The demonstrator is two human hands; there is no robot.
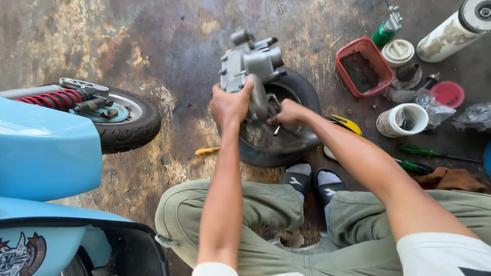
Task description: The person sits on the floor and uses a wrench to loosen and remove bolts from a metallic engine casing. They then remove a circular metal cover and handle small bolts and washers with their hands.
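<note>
A grey metal engine block rests on a black tyre lying on the stained concrete floor in front of my knees. My left hand grips the block's left side from above. My right hand is pinched on a small metal part at the block's lower middle; I cannot tell whether it is a tool or a bolt. Both forearms reach forward over my olive trousers.
A light blue scooter with a red shock spring and rear wheel stands at left. At right lie a red tray, white cups, a green spray can, green-handled screwdrivers and a rag. A small yellow-handled screwdriver lies left of the tyre.
</note>
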